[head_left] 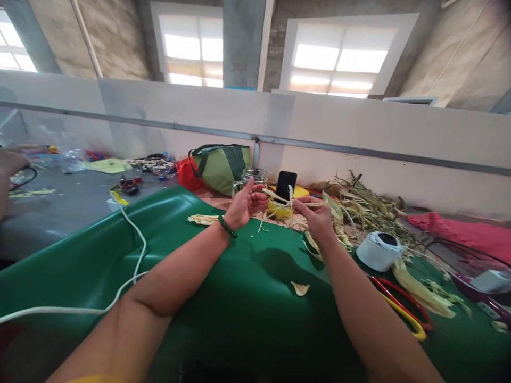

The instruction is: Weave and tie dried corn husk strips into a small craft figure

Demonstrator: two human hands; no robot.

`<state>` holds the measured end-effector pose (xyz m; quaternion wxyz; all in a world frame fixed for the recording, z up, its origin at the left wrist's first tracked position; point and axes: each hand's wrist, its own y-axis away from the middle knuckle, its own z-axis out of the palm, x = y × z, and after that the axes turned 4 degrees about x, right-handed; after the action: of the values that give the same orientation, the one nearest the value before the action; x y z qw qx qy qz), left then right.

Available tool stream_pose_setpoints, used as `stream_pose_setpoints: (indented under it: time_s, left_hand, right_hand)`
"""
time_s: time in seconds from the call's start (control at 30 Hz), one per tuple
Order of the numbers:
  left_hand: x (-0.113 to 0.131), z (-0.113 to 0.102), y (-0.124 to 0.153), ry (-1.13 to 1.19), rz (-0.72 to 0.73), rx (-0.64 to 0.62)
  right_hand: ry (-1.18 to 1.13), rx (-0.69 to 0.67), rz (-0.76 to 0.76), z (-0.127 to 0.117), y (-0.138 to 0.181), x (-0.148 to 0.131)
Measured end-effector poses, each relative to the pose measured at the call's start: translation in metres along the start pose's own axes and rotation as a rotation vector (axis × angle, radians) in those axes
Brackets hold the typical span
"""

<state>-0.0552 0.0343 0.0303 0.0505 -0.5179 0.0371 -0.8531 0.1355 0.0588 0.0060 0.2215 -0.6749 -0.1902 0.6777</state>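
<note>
Out in front of me, my right hand (317, 217) pinches a small cross-shaped piece of pale corn husk strips (290, 202) between thumb and fingers. To its left is my left hand (246, 205), palm turned inward, thumb up and fingers loosely apart. One strip's end reaches close to the left fingertips; whether they touch is unclear. A green beaded bracelet sits on my left wrist. Behind the husk piece, a dark phone (286, 186) leans upright on something yellow. A loose husk scrap (300, 289) lies on the green mat (255, 324) below.
At right are a white thread spool (379, 251), red-and-yellow-handled scissors (405, 311) and a heap of dried husks (367, 205). A glass mug (254, 175) and green bag (223, 166) stand behind. A white cable (138, 239) crosses the mat; another person's arm shows far left.
</note>
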Motion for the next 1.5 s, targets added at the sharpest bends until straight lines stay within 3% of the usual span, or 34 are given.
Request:
stream_pose_setpoints:
  time_s: [0.07, 0.17, 0.23, 0.33, 0.5, 0.7, 0.8, 0.97, 1.13, 1.3, 1.5]
  left_hand:
    - [-0.002, 0.001, 0.002, 0.018, -0.018, 0.009]
    - [-0.009, 0.007, 0.005, -0.184, 0.023, -0.141]
    - [-0.014, 0.010, 0.007, -0.321, 0.110, -0.221]
    - [-0.017, 0.010, 0.006, -0.412, 0.179, -0.222]
    - [-0.015, 0.003, 0.003, -0.478, 0.046, -0.258]
    - [-0.017, 0.003, 0.007, -0.564, 0.031, -0.439]
    - [-0.018, 0.004, 0.008, -0.617, 0.043, -0.523]
    - [-0.015, 0.002, 0.006, -0.642, 0.071, -0.476]
    - [-0.013, 0.001, 0.005, -0.387, -0.025, -0.517]
    - [-0.017, 0.006, 0.007, -0.242, -0.068, -0.489]
    - [-0.019, 0.010, 0.010, -0.418, 0.064, -0.477]
  right_hand:
    - [0.013, 0.020, -0.042, 0.000, 0.001, 0.000]
    - [0.112, -0.012, -0.098, 0.006, 0.007, -0.004]
    - [0.164, -0.070, -0.104, 0.009, 0.011, -0.009]
    - [0.120, -0.212, -0.035, 0.009, 0.015, -0.015]
    - [-0.012, -0.287, 0.086, -0.003, 0.010, -0.016]
    - [0.333, -0.317, -0.084, 0.003, 0.009, -0.010]
    - [0.358, -0.314, -0.102, 0.007, 0.009, -0.006]
    - [0.348, -0.226, -0.145, 0.012, 0.017, -0.014]
    - [0.282, -0.138, -0.184, 0.015, 0.024, -0.029]
    - [0.241, -0.137, -0.129, 0.014, 0.018, -0.025]
    - [0.242, -0.160, -0.143, 0.016, 0.020, -0.019]
